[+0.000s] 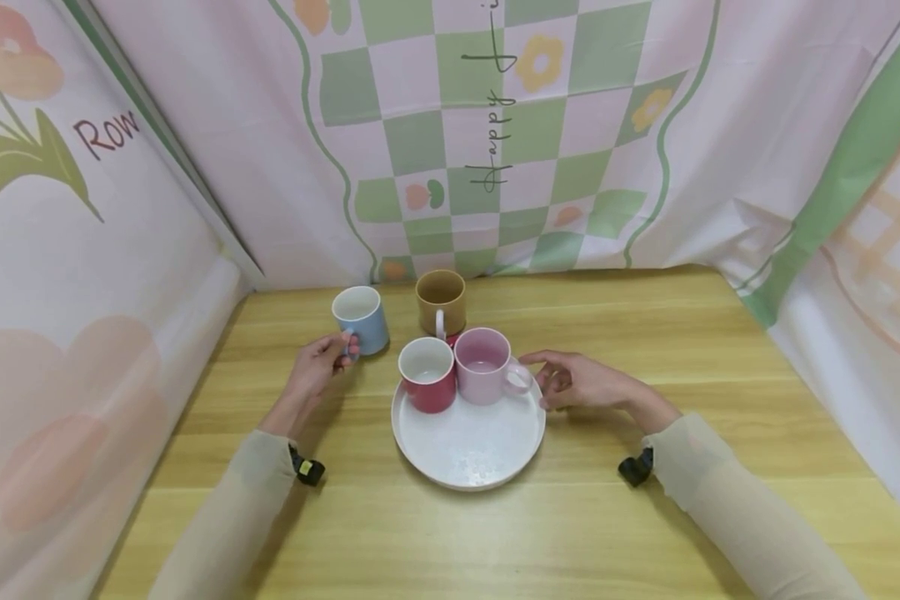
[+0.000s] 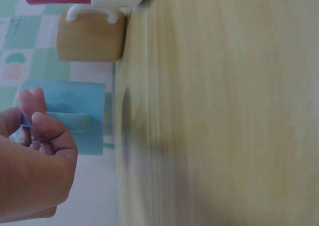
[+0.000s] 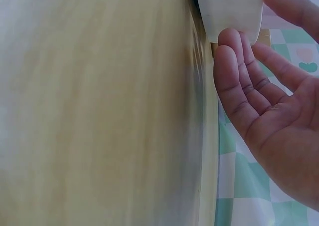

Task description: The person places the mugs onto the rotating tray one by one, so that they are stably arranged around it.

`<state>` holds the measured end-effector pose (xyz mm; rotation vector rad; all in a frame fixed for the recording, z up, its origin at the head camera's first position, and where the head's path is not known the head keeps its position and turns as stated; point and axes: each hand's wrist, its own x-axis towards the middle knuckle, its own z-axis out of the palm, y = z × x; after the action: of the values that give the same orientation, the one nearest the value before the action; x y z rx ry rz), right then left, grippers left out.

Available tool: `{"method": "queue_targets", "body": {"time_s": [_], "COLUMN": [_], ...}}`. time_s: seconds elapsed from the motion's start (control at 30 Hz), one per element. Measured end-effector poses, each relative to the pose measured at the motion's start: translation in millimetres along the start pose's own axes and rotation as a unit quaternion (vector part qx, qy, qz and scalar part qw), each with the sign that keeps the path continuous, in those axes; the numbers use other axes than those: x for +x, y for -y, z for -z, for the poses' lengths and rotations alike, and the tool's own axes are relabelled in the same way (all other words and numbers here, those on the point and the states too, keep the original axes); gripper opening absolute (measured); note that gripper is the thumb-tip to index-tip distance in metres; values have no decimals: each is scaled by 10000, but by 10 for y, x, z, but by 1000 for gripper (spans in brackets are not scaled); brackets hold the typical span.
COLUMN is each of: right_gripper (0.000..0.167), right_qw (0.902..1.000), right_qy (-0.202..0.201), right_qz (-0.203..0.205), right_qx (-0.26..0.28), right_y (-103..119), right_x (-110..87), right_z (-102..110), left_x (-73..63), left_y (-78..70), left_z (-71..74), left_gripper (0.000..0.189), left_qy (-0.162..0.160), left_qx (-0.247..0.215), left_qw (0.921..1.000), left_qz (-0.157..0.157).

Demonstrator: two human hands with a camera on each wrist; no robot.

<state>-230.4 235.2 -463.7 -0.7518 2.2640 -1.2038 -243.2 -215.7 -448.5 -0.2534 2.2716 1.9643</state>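
Observation:
My left hand (image 1: pixel 322 364) pinches the handle of a light blue mug (image 1: pixel 372 329) with a white inside. In the left wrist view, the blue mug (image 2: pixel 75 96) hangs upright slightly above the table. My right hand (image 1: pixel 585 382) touches the right edge of a round white tray (image 1: pixel 468 471), its fingers loosely bent and not wrapped round it. On the tray's far half stand a red mug (image 1: pixel 430 395) with a white inside and a pink mug (image 1: pixel 482 385), its handle toward my right hand. A brown mug (image 1: pixel 450 312) with a white handle stands behind the tray.
The wooden table (image 1: pixel 645 533) meets a checked cloth backdrop (image 1: pixel 480 125) at its far edge. Printed cloth (image 1: pixel 82 333) also hangs along the left and right sides. The brown mug stands just right of the blue mug.

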Motion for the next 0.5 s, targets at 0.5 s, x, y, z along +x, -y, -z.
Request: {"method": "queue_targets", "body": {"time_s": [0.5], "right_gripper": [77], "right_qw": [10000], "right_qy": [-30], "right_qz": [-32], "right_qx": [76], "right_y": [4], "right_x": [-21], "right_z": [-16], "left_x": [-170], "left_y": [-15], "left_z": [46], "left_gripper": [45], "left_qy": [35], "left_qx": [-49], "left_qw": [9999], "left_qz": [-113]}}
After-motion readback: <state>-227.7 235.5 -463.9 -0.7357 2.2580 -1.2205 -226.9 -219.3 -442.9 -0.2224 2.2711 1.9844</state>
